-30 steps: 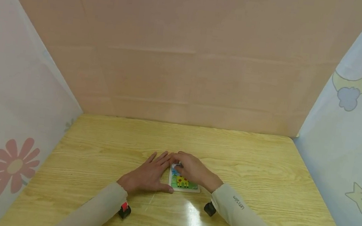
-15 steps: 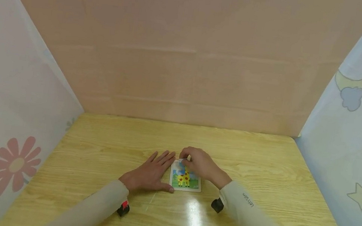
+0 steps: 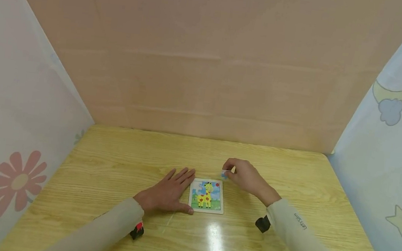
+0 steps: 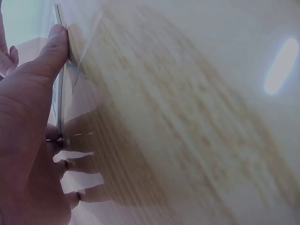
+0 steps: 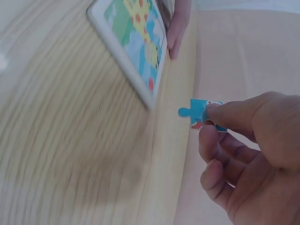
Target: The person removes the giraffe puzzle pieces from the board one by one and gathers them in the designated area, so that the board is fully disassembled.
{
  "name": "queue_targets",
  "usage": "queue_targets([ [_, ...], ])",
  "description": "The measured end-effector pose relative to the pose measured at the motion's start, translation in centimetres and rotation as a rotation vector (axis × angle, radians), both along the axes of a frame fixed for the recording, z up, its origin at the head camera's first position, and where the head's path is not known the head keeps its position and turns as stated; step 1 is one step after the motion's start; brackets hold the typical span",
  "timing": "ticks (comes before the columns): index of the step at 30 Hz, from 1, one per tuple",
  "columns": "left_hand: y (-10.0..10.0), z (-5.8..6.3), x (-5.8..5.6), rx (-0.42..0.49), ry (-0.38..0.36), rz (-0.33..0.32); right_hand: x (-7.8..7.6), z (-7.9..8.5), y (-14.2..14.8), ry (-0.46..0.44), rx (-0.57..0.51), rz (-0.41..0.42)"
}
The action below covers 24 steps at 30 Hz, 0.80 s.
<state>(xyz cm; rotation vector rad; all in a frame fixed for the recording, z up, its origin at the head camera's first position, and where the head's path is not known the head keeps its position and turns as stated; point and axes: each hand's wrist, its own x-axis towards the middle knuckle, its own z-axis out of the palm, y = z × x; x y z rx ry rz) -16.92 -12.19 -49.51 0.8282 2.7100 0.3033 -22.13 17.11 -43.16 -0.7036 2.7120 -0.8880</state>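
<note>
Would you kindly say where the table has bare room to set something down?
The table shows bare wood between the left hand and the flowered wall, between the right hand and the moon wall, and behind the hands toward the brown wall. The middle is crowded: the left hand lies beside the puzzle and the right hand pinches a piece.
</note>
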Motion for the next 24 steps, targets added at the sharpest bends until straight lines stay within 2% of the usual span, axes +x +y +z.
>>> queue_targets([
  [12,0.1,0.0,0.2,-0.012,0.003,-0.007,-1.7,-0.6,3.7,-0.032,-0.016,-0.01],
  [18,0.1,0.0,0.1,-0.014,0.011,-0.013,-2.4,-1.0,4.3,-0.066,-0.014,-0.003],
  [24,0.1,0.1,0.1,-0.014,0.007,-0.015,-3.1,-2.1,4.7,-0.071,-0.012,-0.001],
])
